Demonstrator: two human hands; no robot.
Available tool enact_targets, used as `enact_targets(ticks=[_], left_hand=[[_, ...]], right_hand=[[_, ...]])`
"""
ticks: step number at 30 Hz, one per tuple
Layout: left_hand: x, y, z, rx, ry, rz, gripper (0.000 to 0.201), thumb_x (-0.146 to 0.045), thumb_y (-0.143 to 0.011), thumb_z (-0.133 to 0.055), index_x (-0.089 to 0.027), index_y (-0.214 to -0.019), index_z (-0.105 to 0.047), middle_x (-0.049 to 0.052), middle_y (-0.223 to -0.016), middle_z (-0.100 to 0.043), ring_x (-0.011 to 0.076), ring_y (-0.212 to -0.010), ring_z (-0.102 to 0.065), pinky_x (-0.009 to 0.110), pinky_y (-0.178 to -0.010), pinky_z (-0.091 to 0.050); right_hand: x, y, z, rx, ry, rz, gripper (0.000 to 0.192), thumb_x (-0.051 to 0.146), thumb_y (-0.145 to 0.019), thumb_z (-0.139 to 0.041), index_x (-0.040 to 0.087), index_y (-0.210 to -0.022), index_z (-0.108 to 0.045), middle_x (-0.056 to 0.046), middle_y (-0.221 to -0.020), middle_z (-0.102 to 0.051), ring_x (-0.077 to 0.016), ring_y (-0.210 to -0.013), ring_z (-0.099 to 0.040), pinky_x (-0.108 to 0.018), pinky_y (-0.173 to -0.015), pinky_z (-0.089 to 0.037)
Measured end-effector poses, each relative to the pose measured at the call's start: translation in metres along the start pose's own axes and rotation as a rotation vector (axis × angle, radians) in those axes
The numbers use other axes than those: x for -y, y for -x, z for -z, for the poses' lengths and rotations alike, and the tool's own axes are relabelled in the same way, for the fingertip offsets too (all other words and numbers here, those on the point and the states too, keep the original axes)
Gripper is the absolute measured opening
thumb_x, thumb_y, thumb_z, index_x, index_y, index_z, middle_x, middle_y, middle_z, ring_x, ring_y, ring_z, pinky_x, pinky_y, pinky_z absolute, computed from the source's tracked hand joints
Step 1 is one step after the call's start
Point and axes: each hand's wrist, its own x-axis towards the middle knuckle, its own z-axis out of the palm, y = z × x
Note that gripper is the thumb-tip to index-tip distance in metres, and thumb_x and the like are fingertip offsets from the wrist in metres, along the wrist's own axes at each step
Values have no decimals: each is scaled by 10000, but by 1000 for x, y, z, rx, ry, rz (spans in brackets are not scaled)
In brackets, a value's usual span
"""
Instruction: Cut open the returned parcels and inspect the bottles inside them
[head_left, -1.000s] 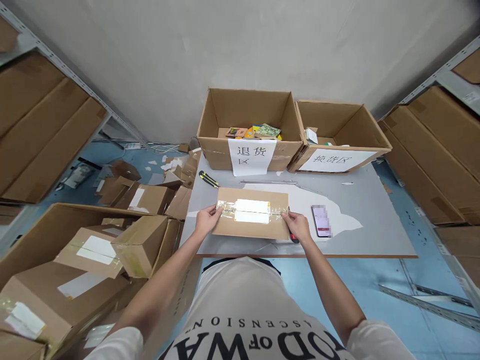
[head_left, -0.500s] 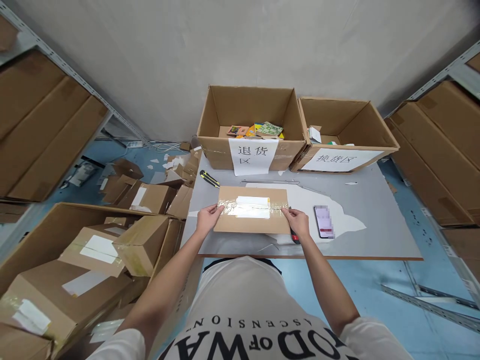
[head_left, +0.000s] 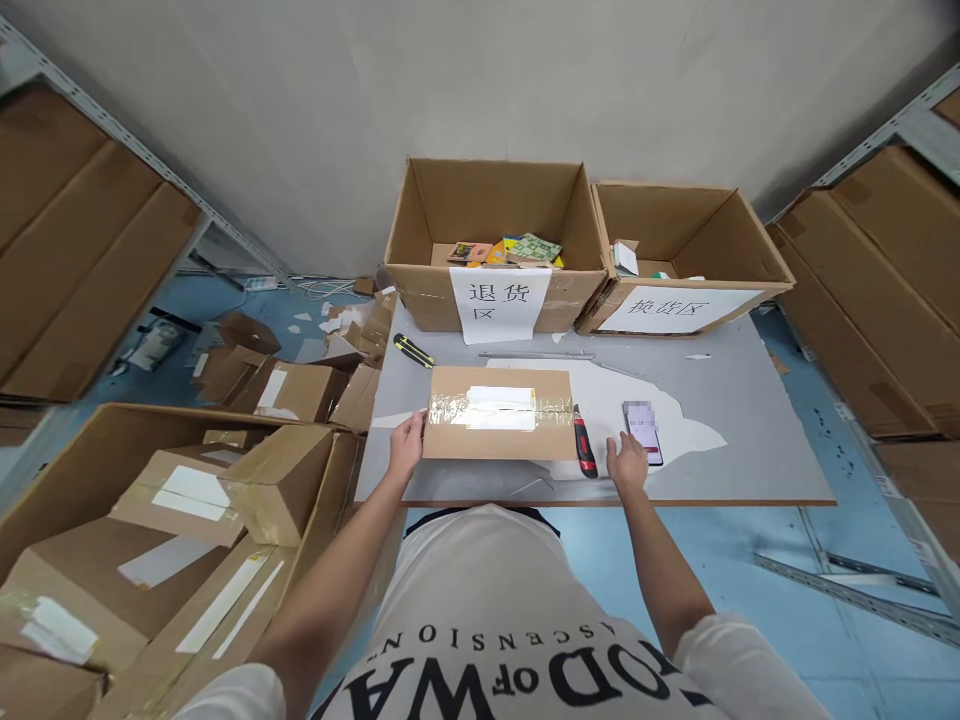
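Note:
A flat cardboard box [head_left: 457,440], taped along its middle and bearing a white label [head_left: 501,408], lies on the table in front of me. My left hand [head_left: 407,446] grips its left end, with some fingers hidden. At the lower left edge of a phone [head_left: 643,430] with a lit screen is my right hand [head_left: 628,462], holding nothing, fingers apart; whether it touches the phone I cannot tell. Between the box and that hand sits a red and black utility knife [head_left: 584,445]. A yellow and black utility knife [head_left: 413,350] rests behind the box's left corner.
Two open cartons stand at the table's back: one [head_left: 420,300] with colourful packs, the other [head_left: 675,310] with small items. A large carton [head_left: 330,500] of parcels is at my left. Scrap cardboard [head_left: 247,350] lies on the floor. Shelving with boxes [head_left: 870,310] flanks the table.
My right hand has let go of the box and moved right to the phone. The red and black knife is now fully uncovered. My left hand keeps its hold.

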Motion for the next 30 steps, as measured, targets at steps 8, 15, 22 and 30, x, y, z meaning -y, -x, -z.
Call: enact_targets(ticks=[8, 15, 22, 30], left_hand=[[32, 19, 2, -17, 118, 251, 634, -700, -764, -453, -121, -904, -669, 98, -840, -706, 233, -842, -659, 343, -704, -534], [42, 16, 2, -28, 136, 262, 598, -675, -736, -502, -116, -881, -656, 107, -868, -702, 233, -874, -650, 335, -693, -540], [67, 11, 3, 170, 59, 78, 400, -431, -618, -674, -138, -890, -659, 88, -903, -708, 252, -937, -635, 382, -878, -482], [83, 17, -3, 263, 68, 93, 502, -455, -514, -764, -147, -890, -640, 120, -970, -712, 297, -1024, -623, 437, -961, -430]], right_hand=[[-34, -17, -15, 95, 175, -106, 659, 539, -845, -355, 96, -1328, -420, -188, -1337, -481, -354, -1317, -305, -549, -1065, -162], [-40, -19, -18, 121, 121, -78, 632, 554, -820, -390, 95, -1244, -482, -224, -1317, -478, -379, -1306, -307, -617, -1048, -134], [-18, -4, -20, 72, -138, 358, 528, 334, -820, -403, 102, -1292, -440, -201, -1399, -414, -328, -1319, -344, -549, -1078, -226], [22, 25, -31, 355, -290, 699, 759, 334, -742, -627, 216, -1424, -318, -122, -1438, -405, -304, -1347, -338, -509, -1095, -274]])
